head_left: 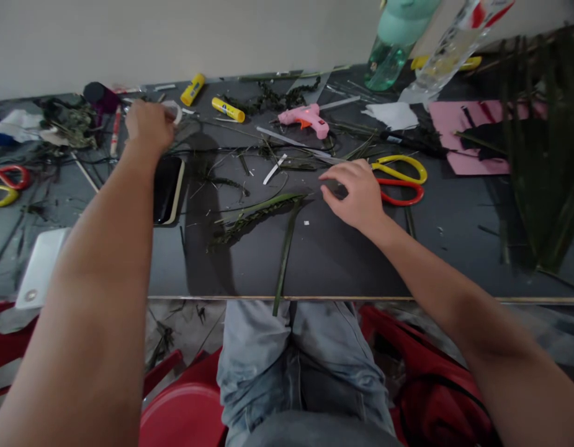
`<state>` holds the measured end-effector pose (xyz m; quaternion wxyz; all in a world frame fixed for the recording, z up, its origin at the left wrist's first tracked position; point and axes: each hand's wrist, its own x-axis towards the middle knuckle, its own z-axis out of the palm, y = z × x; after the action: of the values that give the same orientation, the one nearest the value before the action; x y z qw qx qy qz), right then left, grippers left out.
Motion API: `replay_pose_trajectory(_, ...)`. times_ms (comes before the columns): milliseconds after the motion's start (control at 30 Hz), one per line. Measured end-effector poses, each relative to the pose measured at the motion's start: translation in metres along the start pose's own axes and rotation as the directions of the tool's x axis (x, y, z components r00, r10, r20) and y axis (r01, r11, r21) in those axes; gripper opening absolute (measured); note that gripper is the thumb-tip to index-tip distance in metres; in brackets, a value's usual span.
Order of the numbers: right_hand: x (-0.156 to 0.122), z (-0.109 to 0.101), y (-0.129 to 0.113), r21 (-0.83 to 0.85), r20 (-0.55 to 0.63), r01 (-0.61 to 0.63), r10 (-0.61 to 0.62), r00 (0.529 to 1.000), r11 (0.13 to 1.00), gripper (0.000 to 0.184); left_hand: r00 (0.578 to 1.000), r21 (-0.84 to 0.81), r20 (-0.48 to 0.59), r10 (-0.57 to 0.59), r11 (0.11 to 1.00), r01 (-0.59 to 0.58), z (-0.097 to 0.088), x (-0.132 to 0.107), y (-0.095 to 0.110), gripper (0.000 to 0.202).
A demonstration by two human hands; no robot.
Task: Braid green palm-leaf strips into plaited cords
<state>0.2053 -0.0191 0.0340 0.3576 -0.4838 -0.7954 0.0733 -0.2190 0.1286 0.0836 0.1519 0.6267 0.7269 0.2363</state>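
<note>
My left hand is stretched far across the dark table, its fingers closed round a white tape roll near the back. My right hand hovers over the middle of the table with thumb and fingers curled in a loose pinch; what it holds, if anything, I cannot make out. Just left of it lies a braided green palm leaf, with one long strip reaching past the table's front edge. A black phone lies under my left forearm.
Yellow and red scissors lie right of my right hand. A pink glue gun, two yellow glue sticks, bottles, pink paper and palm fronds crowd the back and right. More scissors lie far left.
</note>
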Motion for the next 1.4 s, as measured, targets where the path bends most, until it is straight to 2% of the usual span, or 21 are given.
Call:
replay_pose_trajectory(67,0.001,0.0,0.003,-0.035,0.062,0.065,-0.063,0.996,0.997,0.019,0.997,0.197,-0.046,-0.062,0.978,0.07,0.0,-0.007,0.017,0.055)
replay_pose_trajectory(100,0.001,0.001,0.004,-0.05,0.09,0.084,-0.079,0.993,0.995,0.018,0.992,0.221,-0.123,-0.02,0.974,0.047,0.001,-0.012,0.027,0.05)
replay_pose_trajectory(133,0.001,0.002,0.005,-0.062,0.11,0.096,-0.088,0.99,0.994,0.018,0.989,0.216,-0.134,0.061,0.976,-0.031,0.004,-0.019,0.038,0.047)
replay_pose_trajectory(167,0.001,0.004,0.005,-0.068,0.121,0.102,-0.093,0.988,0.992,0.017,0.973,0.175,-0.201,0.11,0.982,-0.074,0.008,-0.026,0.049,0.043)
replay_pose_trajectory(233,0.0,0.008,0.006,-0.065,0.107,0.107,-0.1,0.989,0.992,0.02,0.948,0.01,-0.25,0.199,0.979,-0.203,0.024,-0.044,0.07,0.045)
replay_pose_trajectory(300,-0.001,0.01,0.008,-0.048,0.05,0.119,-0.116,0.992,0.992,0.024,0.921,-0.208,-0.204,0.333,0.904,-0.373,0.046,-0.07,0.087,0.051)
replay_pose_trajectory(367,-0.001,0.009,0.01,-0.013,-0.034,0.149,-0.15,0.988,0.989,0.051,0.829,-0.39,-0.214,0.517,0.733,-0.558,0.069,-0.103,0.104,0.048)
replay_pose_trajectory(433,-0.001,0.007,0.011,0.061,-0.131,0.165,-0.156,0.979,0.984,0.075,0.734,-0.439,-0.211,0.645,0.609,-0.661,0.087,-0.138,0.12,0.039)
replay_pose_trajectory(467,-0.001,0.005,0.012,0.117,-0.186,0.16,-0.136,0.973,0.98,0.079,0.701,-0.442,-0.203,0.684,0.575,-0.689,0.093,-0.153,0.127,0.036)
replay_pose_trajectory(533,-0.001,0.002,0.013,0.24,-0.275,0.142,-0.073,0.959,0.96,0.076,0.648,-0.452,-0.19,0.738,0.52,-0.725,0.1,-0.174,0.137,0.03)
replay_pose_trajectory(600,0.0,-0.001,0.013,0.329,-0.298,0.149,-0.047,0.954,0.933,0.06,0.614,-0.469,-0.2,0.764,0.475,-0.744,0.104,-0.18,0.141,0.025)
replay_pose_trajectory(700,0.002,-0.005,0.012,0.356,-0.281,0.201,-0.101,0.955,0.913,0.035,0.623,-0.474,-0.231,0.747,0.473,-0.743,0.109,-0.173,0.135,0.023)
replay_pose_trajectory(833,0.003,-0.006,0.009,0.377,-0.311,0.242,-0.124,0.942,0.894,0.026,0.692,-0.499,-0.289,0.661,0.513,-0.699,0.118,-0.163,0.121,0.026)
replay_pose_trajectory(933,0.003,-0.005,0.006,0.395,-0.327,0.259,-0.129,0.936,0.881,0.02,0.698,-0.487,-0.31,0.645,0.522,-0.7,0.121,-0.165,0.117,0.03)
replay_pose_trajectory(1033,0.001,-0.004,0.001,0.32,-0.354,0.33,-0.211,0.911,0.888,0.015,0.659,-0.398,-0.324,0.679,0.534,-0.746,0.118,-0.172,0.121,0.044)
replay_pose_trajectory(1100,0.0,-0.004,-0.002,0.263,-0.357,0.398,-0.295,0.887,0.879,0.014,0.601,-0.339,-0.333,0.727,0.502,-0.796,0.115,-0.179,0.126,0.047)
replay_pose_trajectory(1167,0.0,-0.003,-0.005,0.258,-0.351,0.441,-0.342,0.872,0.86,0.014,0.518,-0.313,-0.346,0.782,0.425,-0.85,0.113,-0.186,0.131,0.035)
replay_pose_trajectory(1200,-0.001,-0.003,-0.006,0.275,-0.348,0.45,-0.348,0.87,0.85,0.014,0.494,-0.317,-0.354,0.794,0.395,-0.862,0.112,-0.189,0.132,0.028)
replay_pose_trajectory(1233,-0.001,-0.003,-0.007,0.298,-0.343,0.45,-0.345,0.874,0.842,0.015,0.492,-0.332,-0.362,0.791,0.384,-0.862,0.112,-0.191,0.133,0.022)
replay_pose_trajectory(1267,-0.002,-0.003,-0.008,0.328,-0.333,0.438,-0.332,0.883,0.837,0.018,0.513,-0.355,-0.371,0.774,0.393,-0.848,0.113,-0.193,0.133,0.019)
replay_pose_trajectory(1400,-0.004,-0.006,-0.011,0.483,-0.264,0.322,-0.214,0.94,0.814,0.022,0.648,-0.482,-0.402,0.647,0.452,-0.751,0.118,-0.194,0.129,0.018)
